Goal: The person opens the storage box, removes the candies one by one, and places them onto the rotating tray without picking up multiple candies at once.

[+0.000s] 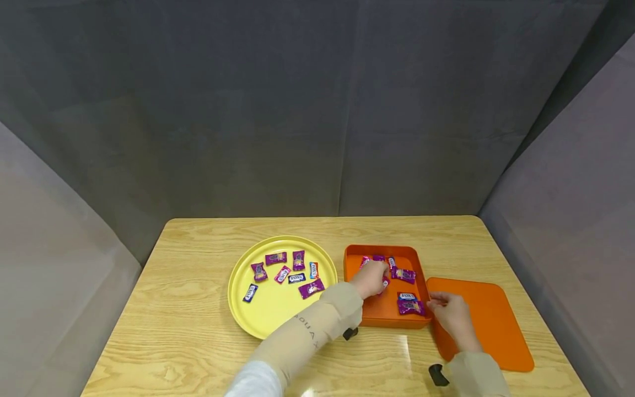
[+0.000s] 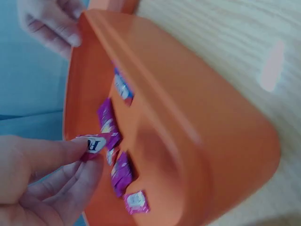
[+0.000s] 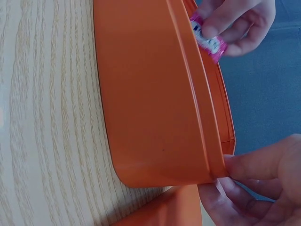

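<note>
The left grip (image 1: 369,279) pinches one pink candy (image 2: 93,145), the right grip (image 1: 452,314) one orange box (image 1: 394,323); eight sweets (image 1: 299,260) lie on one yellow plate (image 1: 270,313).

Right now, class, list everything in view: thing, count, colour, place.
Table: one, pale wood, centre
Box: one, orange, on table
Plate: one, yellow, left of box
Candies: eight, purple, pink, blue, orange-blue, on plate
More candies: at least six, purple, pink, blue, in box
Held candy: one, pink, over box
Lid: one, orange, right of box
Backdrop: one, grey, behind
Side panels: two, grey, flanking
Wrist pieces: two, black, near wrists
Sleeves: two, beige, forearms
Left hand: one, bare, pinching candy
Right hand: one, bare, box rim
</note>
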Demonstrator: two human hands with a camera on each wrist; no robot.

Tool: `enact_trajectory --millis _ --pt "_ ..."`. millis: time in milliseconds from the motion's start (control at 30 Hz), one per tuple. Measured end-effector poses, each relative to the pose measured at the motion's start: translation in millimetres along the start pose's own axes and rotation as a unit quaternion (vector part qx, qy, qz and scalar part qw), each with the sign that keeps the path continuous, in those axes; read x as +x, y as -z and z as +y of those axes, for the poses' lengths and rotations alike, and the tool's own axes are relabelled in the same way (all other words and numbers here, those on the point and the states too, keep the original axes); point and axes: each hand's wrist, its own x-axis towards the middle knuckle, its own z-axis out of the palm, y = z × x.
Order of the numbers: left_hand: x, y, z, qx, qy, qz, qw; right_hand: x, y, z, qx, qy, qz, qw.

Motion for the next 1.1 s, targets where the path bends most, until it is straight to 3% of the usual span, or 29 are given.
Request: enact_trajectory --millis 167,433,833,933,1100 --pt "-7.6 17.6 -8.6 -0.066 0.013 0.018 0.9976 -7 1 -10 -0.013 -0.012 0.002 1.0" --pt "-26.3 42.3 -33.6 -0.094 0.0 0.055 0.994 -7 2 -10 -0.021 -0.012 0.007 1.0" --pt "-61.0 65.2 -74.8 -0.146 0.005 0.134 0.9802 -17 9 -21 -0.017 0.011 -0.006 1.0" --pt "-72.8 69.9 -87.8 -0.149 0.014 0.149 0.9775 -17 9 -21 -0.016 0.012 -0.007 1.0" --pt "-88.8 78.6 -108.7 -0.168 0.055 0.16 0.9711 -17 9 -21 -0.02 0.005 -0.005 1.0"
